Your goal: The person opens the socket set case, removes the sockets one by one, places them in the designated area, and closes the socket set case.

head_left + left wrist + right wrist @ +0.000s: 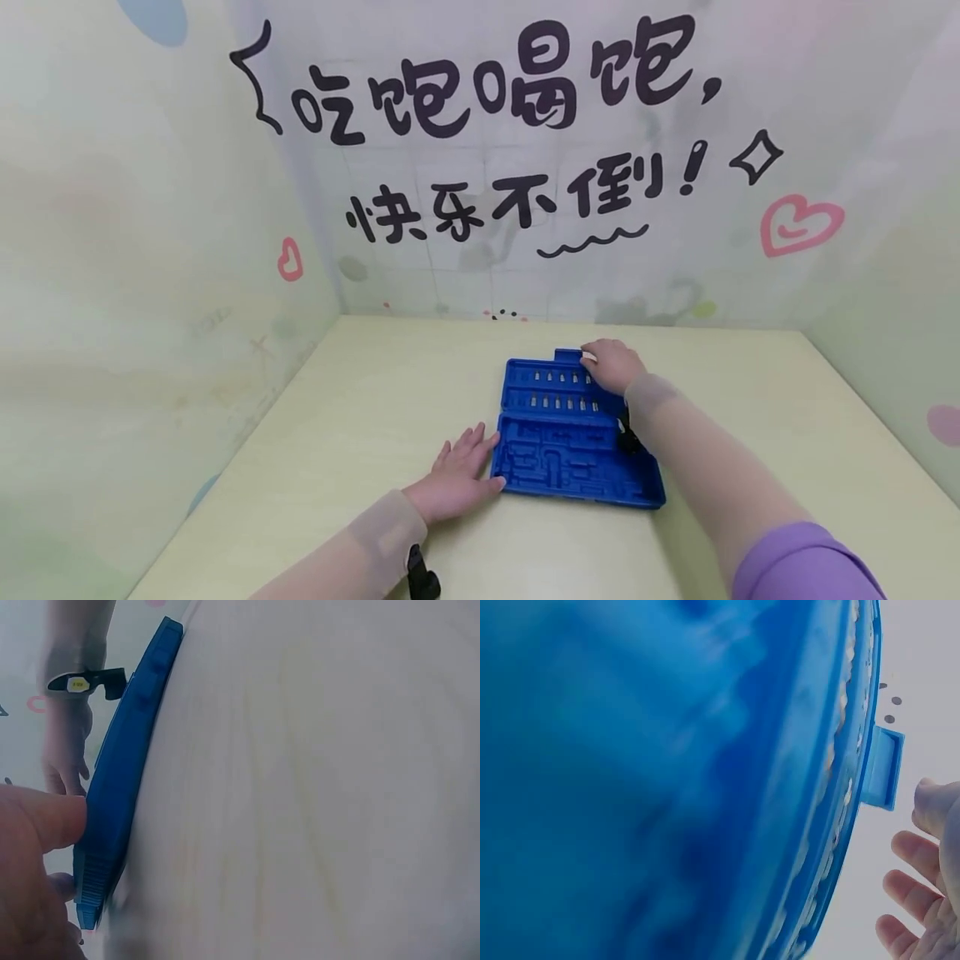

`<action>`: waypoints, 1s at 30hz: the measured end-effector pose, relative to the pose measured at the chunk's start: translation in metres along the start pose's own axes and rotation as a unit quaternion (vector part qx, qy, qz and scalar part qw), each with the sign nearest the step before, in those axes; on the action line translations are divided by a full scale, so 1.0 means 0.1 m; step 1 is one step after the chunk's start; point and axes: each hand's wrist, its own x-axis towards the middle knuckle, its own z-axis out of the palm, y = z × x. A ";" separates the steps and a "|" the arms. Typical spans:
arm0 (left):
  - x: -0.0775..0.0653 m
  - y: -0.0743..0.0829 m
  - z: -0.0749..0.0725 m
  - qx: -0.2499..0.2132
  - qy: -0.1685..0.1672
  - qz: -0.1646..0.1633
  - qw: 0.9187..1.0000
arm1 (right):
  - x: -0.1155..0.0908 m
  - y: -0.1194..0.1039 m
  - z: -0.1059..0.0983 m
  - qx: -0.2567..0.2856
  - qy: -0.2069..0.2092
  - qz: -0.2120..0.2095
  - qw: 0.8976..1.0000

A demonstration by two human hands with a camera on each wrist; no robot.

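Note:
An unfolded blue plastic tool case (577, 467) lies on the table, its two halves spread flat. Small silver bits (558, 402) stand in two rows in the far half, while the near half shows bare moulded recesses. Fingers spread, my left hand (456, 482) rests at the case's left edge; its thumb touches the side wall in the left wrist view. My right hand (617, 367) is over the far right corner, beside the protruding latch tab (883, 769). In the right wrist view its loosely bent fingers are apart from the tab, holding nothing.
The pale table (360, 383) meets a printed backdrop (450, 283) behind the case, with side panels at left and right. Black camera straps (422, 575) sit on both wrists. My right forearm covers part of the case's right side.

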 end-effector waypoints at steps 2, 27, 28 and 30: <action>0.01 0.00 -0.01 0.001 -0.001 -0.001 1.000 | -0.09 0.03 -0.03 0.001 0.000 -0.008 1.000; 0.12 -0.05 -0.10 0.076 -0.018 0.024 0.997 | -1.42 0.20 -0.21 0.014 -0.158 -0.060 0.986; 0.13 -0.05 -0.11 0.088 -0.018 0.027 0.996 | -1.44 0.21 -0.19 0.013 -0.158 -0.061 0.985; 0.16 -0.05 -0.13 0.110 -0.018 0.035 0.993 | -1.45 0.22 -0.17 0.013 -0.155 -0.064 0.986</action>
